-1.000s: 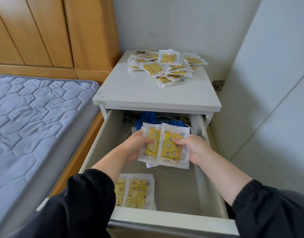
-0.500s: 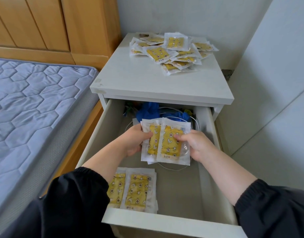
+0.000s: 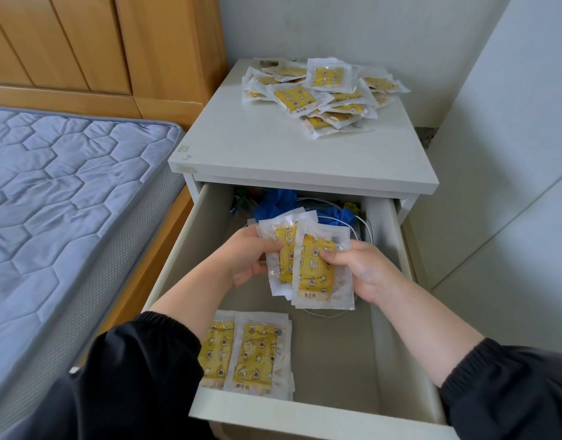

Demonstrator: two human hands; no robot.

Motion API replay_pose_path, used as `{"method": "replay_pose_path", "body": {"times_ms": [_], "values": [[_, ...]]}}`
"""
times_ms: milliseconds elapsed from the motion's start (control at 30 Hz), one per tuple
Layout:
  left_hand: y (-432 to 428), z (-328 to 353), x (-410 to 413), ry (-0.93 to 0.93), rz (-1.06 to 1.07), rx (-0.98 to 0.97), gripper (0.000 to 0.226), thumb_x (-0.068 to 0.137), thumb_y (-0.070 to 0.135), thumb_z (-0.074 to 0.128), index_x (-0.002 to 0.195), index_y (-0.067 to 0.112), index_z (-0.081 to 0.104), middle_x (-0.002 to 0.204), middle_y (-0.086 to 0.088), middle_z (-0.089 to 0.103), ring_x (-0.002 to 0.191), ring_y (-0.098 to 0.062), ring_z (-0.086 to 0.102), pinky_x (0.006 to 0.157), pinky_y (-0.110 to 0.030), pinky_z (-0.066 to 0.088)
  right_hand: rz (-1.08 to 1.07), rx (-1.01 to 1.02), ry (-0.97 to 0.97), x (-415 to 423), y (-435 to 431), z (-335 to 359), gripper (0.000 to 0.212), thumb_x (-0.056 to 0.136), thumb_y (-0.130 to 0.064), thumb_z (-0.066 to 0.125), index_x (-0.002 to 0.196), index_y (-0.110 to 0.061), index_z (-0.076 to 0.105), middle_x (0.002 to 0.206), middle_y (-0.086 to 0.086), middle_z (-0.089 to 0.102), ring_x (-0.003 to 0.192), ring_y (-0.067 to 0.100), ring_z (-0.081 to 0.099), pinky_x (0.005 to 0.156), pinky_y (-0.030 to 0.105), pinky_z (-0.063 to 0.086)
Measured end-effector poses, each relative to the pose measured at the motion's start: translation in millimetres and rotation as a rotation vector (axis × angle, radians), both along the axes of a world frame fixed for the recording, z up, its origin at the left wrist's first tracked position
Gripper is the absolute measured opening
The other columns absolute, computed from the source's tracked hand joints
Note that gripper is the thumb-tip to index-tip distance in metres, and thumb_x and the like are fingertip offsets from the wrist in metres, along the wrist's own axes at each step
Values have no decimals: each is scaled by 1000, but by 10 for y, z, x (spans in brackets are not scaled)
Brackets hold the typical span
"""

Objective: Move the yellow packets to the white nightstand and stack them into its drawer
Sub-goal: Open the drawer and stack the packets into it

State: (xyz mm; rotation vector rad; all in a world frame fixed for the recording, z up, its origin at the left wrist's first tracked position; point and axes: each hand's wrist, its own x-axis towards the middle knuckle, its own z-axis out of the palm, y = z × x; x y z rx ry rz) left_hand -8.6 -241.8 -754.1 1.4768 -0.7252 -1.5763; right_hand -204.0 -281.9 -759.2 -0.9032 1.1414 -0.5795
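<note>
bare drawer floor (image 3: pixel 332 354) beside stacked packets (image 3: pixel 252 355)

A fan of yellow packets (image 3: pixel 311 265) in grip of left hand (image 3: pixel 246 260) and right hand (image 3: pixel 367 273) above open drawer (image 3: pixel 333 344).

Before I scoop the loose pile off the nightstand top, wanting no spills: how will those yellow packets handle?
Probably slippery: the pile of yellow packets has glossy clear wrappers and lies splayed. Likely light and flat, since the left hand and right hand pinch several held packets together. The thin clear borders may flex.
</note>
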Motion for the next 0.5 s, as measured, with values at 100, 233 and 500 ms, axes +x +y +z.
{"method": "replay_pose_path", "body": {"times_ms": [100,233,500], "values": [[2,52,89,-77,-63,37,20,92,13,61,111,8,63,101,-8,74,93,-21,71,79,-39,58,36,32,28,-22,-15,-2,22,85,3,62,106,-5,65,100,14,73,92,30,70,76,45,55],[18,62,158,-247,-212,38,18,88,19,65,103,8,67,95,-4,75,88,-17,72,77,-32,59,112,61,89,-39,-11,-7,18,84,5,61,99,-5,67,95,15,73,91,32,70,82,49,54],[41,-31,234,-602,-369,23,14,88,11,66,102,10,66,100,-4,72,89,-15,71,76,-31,59,44,60,227,-28,10,-16,18,83,3,65,98,-6,65,96,15,73,91,32,69,86,54,52]]}}
